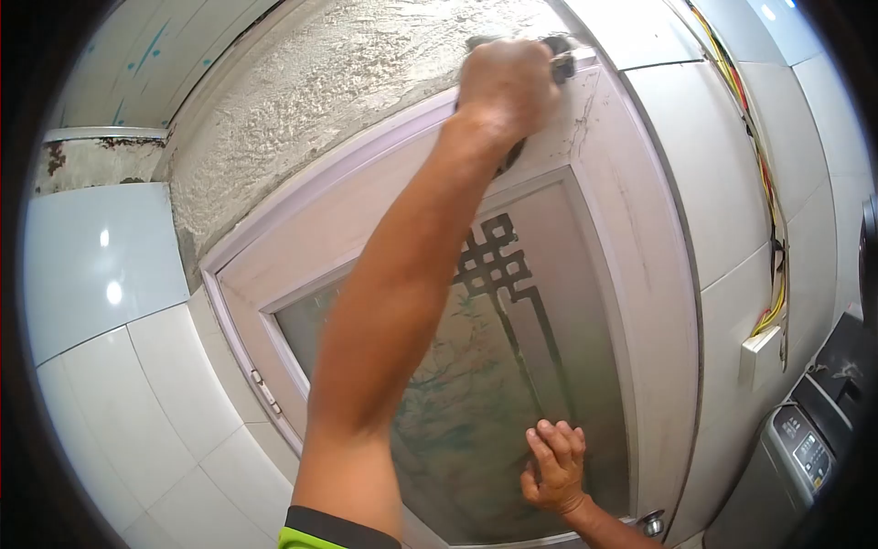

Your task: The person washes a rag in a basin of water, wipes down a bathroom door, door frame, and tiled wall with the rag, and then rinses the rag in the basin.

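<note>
My left hand (512, 82) reaches up to the top right corner of the door frame, its fingers wrapped round a dark tool (561, 62). Parts of the tool show on both sides of the fist and below the wrist, but its full shape is hidden. The tool is close to where the pale pink frame (366, 146) meets the rough plaster (302, 101). Lower down, my right hand (555, 465) is against the frosted glass panel (476, 384), fingers slightly bent and apart, holding nothing.
A metal door knob (653, 525) sits at the bottom right. Yellow and red wires (764, 169) run down the tiled wall to a white box (760, 355). A grey appliance (777, 476) stands at the lower right. Tiles (101, 265) cover the left wall.
</note>
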The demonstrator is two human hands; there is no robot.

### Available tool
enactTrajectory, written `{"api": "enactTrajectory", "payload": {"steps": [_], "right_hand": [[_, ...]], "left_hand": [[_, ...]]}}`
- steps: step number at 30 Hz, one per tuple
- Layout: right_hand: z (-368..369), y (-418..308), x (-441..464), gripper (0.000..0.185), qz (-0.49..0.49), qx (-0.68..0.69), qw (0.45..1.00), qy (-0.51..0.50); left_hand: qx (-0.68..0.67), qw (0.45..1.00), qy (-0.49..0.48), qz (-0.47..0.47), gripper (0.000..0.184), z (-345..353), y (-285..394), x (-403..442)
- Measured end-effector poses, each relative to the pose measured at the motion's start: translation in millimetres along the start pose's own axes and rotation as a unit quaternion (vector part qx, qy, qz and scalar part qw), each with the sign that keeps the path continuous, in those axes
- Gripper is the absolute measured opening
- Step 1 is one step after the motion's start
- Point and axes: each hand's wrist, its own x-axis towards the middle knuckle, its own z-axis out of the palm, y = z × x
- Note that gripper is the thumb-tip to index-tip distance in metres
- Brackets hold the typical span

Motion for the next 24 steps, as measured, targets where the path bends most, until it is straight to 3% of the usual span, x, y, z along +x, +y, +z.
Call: {"api": "enactTrajectory", "payload": {"steps": [5,7,10,12,14,16,19,24], "right_hand": [[-2,3,0,0.055,-0.014,0.016,1.0,-0.012],[-5,0,0,0.054,-0.007,0.022,1.0,-0.013],[-15,-1,8,0.047,0.011,0.024,1.0,-0.015],[-30,2,17,0.047,0.004,0.138,0.99,0.006],[-68,5,41,0.051,0.008,0.079,0.992,0.095],[-90,20,60,0.057,0.086,0.01,0.984,0.157],[-113,43,81,0.059,0.135,-0.019,0.982,0.131],[-124,43,79,0.059,0.1,-0.012,0.991,0.093]], "left_hand": [[-0.006,0.997,-0.058,-0.045,0.024,11,20,46],[-0.057,0.985,-0.155,-0.051,0.042,6,17,54],[-0.075,0.981,-0.175,-0.047,0.038,0,16,53],[-0.08,0.984,-0.152,-0.044,0.034,7,13,54],[-0.082,0.982,-0.163,-0.048,0.033,2,14,56],[-0.086,0.979,-0.178,-0.055,0.033,-2,15,58],[-0.102,0.956,-0.266,-0.068,0.035,-13,15,64],[-0.121,0.938,-0.311,-0.092,0.034,-29,14,70]]}}
